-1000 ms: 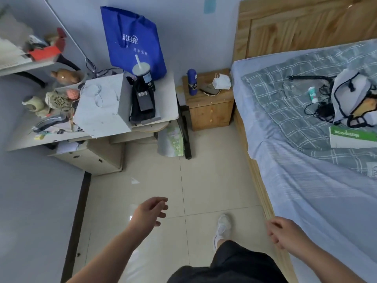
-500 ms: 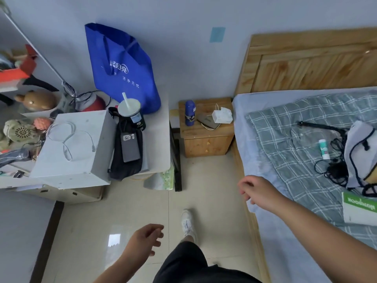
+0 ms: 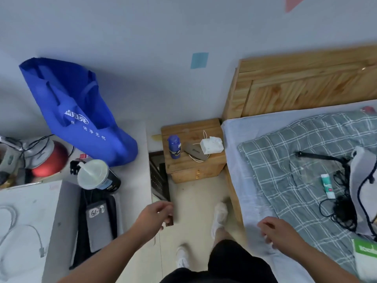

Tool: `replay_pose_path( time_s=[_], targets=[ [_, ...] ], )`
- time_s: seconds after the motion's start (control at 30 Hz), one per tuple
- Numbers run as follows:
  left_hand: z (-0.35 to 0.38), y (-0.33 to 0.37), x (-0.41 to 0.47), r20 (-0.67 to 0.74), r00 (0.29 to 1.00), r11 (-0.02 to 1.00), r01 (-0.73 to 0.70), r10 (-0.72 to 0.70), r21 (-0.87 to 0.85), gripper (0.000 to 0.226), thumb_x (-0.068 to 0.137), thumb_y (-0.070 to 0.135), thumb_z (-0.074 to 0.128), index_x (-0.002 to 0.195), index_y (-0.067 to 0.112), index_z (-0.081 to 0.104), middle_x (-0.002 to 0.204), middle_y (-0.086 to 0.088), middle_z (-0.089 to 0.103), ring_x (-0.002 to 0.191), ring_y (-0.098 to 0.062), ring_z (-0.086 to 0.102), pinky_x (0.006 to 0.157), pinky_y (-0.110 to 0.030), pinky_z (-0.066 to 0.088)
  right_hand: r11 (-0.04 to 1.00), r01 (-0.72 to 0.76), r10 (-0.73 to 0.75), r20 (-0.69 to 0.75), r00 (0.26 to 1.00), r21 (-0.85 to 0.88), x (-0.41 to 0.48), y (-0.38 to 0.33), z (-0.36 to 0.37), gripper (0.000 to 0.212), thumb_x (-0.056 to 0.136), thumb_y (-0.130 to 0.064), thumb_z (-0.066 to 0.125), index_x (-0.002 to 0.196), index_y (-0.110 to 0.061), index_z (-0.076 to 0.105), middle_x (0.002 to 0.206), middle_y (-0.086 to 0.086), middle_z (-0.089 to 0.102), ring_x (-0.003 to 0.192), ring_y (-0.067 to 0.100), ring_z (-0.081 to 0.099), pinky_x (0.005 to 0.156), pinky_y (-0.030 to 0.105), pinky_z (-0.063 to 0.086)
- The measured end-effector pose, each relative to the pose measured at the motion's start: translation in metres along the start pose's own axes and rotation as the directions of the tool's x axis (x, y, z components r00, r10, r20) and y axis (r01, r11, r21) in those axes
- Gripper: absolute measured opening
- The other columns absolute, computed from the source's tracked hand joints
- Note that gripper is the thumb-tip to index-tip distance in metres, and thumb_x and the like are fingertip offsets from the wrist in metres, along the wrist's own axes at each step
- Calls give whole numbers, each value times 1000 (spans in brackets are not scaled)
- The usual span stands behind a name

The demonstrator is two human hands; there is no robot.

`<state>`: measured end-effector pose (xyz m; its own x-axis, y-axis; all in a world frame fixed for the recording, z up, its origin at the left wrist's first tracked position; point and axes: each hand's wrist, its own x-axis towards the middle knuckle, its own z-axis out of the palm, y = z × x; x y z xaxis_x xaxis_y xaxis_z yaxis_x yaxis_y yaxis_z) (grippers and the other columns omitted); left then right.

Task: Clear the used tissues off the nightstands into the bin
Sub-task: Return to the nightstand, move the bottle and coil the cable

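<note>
In the head view we face a small pine nightstand (image 3: 189, 127) wedged between a white counter (image 3: 140, 156) on our left and the pale-sheeted bed (image 3: 240, 176) on our right, so the only way in is the strip of floor we stand on. The task's thing, a white crumpled tissue (image 3: 211, 144), lies on the nightstand's right half, on the bed side. It rests partly on a flat grey device (image 3: 192, 153) with a thin white cable looping around it. A blue plastic bottle (image 3: 174, 147) stands upright just beside the device, to its left. We judge the tissue was dropped there from the bed, which would explain its place on that side. Our left hand (image 3: 156, 214) hangs over the floor by the counter's corner, its fingers loosely curled and holding nothing. Our right hand (image 3: 279, 231) hovers over the bed's edge, fingers likewise relaxed and empty. Both hands are well apart from the tissue, held low at our sides as if for balance, not shaped for a pinch. We judge the task to be at its approach step, with nothing picked up yet. We make out no bin for certain. A dark perforated object (image 3: 159, 178) stands between counter and nightstand, but we cannot tell what it is.
</note>
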<state>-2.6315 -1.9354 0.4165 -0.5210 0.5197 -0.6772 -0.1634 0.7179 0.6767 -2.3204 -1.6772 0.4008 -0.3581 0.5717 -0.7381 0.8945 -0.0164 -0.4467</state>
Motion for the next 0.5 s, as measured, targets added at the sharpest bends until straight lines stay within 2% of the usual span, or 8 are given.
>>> replay_pose_path(
  time_s=[0.13, 0.27, 0.37, 0.43, 0.5],
  targets=[
    [3, 47, 57, 12, 1000, 1000, 20, -21, 6, 16, 103, 25, 62, 110, 30, 76, 100, 1, 78, 81, -10, 71, 62, -23, 53, 1000, 5, -4, 32, 999, -23, 71, -22, -33, 19, 98, -18, 61, 85, -9, 72, 80, 7, 75, 57, 13, 66, 59, 33, 51],
    [15, 90, 109, -31, 996, 996, 82, -83, -40, 15, 103, 22, 64, 107, 31, 75, 105, -7, 78, 80, -11, 69, 62, -23, 54, 990, 84, -72, 112, 991, -113, 155, -73, -74, 23, 96, -28, 59, 76, -32, 70, 80, -7, 74, 63, 10, 70, 62, 28, 51],
    [27, 111, 146, -13, 990, 989, 139, -140, -47, 16, 102, 16, 65, 109, 26, 76, 107, -17, 76, 77, -11, 69, 56, -18, 53, 975, 148, -125, 146, 981, -164, 212, -117, -104, 20, 94, -32, 56, 81, -43, 68, 85, -17, 73, 67, 4, 69, 63, 26, 51],
    [37, 124, 173, 32, 988, 988, 150, -149, -32, 18, 100, 17, 68, 109, 30, 76, 105, -14, 77, 80, -12, 70, 60, -21, 53, 956, 197, -160, 177, 971, -215, 244, -146, -117, 16, 93, -37, 57, 85, -46, 68, 87, -22, 72, 76, -4, 67, 70, 23, 51],
    [45, 134, 205, 61, 984, 984, 172, -170, -39, 18, 99, 18, 70, 105, 34, 77, 100, -3, 77, 80, -14, 69, 62, -24, 54, 934, 229, -174, 209, 962, -274, 275, -171, -123, 9, 91, -39, 62, 92, -46, 66, 94, -22, 71, 87, -7, 66, 78, 23, 52]
  ],
)
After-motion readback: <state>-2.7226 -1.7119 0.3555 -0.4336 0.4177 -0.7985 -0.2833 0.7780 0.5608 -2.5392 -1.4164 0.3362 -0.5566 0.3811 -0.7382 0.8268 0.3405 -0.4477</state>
